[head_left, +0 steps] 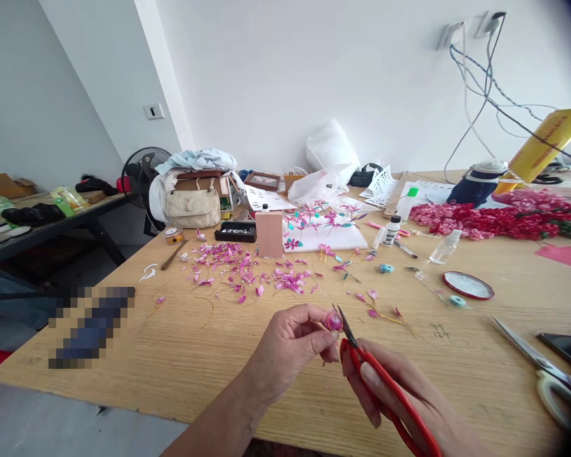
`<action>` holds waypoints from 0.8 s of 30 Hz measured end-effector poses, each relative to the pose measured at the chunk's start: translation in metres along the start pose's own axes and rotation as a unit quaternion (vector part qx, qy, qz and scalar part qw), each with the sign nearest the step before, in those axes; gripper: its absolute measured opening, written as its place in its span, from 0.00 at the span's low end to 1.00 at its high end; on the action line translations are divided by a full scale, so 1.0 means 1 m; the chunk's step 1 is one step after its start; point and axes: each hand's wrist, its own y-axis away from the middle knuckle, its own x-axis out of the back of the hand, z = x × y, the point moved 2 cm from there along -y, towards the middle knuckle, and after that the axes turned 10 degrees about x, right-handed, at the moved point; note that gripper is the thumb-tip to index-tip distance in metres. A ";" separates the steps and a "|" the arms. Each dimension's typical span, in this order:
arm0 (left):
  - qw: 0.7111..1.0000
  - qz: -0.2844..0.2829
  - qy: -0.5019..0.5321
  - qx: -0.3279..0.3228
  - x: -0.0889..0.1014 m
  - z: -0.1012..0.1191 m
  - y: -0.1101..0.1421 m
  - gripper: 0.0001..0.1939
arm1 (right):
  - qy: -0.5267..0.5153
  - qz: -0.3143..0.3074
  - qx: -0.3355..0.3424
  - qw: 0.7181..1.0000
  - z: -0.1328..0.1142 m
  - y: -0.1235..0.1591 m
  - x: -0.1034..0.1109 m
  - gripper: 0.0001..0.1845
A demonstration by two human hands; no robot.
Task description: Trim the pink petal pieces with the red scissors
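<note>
Between the thumb and fingers of my left hand (pixel 295 343) is a small purple-pink petal (pixel 334 320), rounded, with a thin golden edge. My right hand (pixel 400 381) grips red-handled scissors (pixel 383 381), their narrow dark blades pointing up and slightly parted right beside the petal. Whether the blades touch it I cannot tell. Just beyond my hands lie a few pink petals on golden wire stems (pixel 385 315). Farther back and to the left, many loose pink petals (pixel 238 263) are scattered over the wooden table (pixel 195 355).
Behind the petals stand a wooden block (pixel 269 235), a black tray (pixel 235 231) and wired pink flowers (pixel 314 219). To the right are a small white bottle (pixel 391 231), a clear spray bottle (pixel 446 247), a round red-rimmed dish (pixel 468 285) and large white-handled scissors (pixel 547 365).
</note>
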 end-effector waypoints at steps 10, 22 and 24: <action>1.000 -0.009 -0.018 0.015 0.001 -0.001 0.001 0.07 | 0.032 0.003 -0.050 0.998 0.003 0.002 0.002 0.28; 0.998 -0.025 -0.032 0.038 0.005 0.000 0.003 0.06 | 0.126 0.011 -0.083 0.988 0.008 0.006 0.006 0.23; 0.998 -0.029 -0.023 0.045 0.006 0.001 0.003 0.06 | 0.138 -0.005 -0.093 0.986 0.009 0.007 0.006 0.23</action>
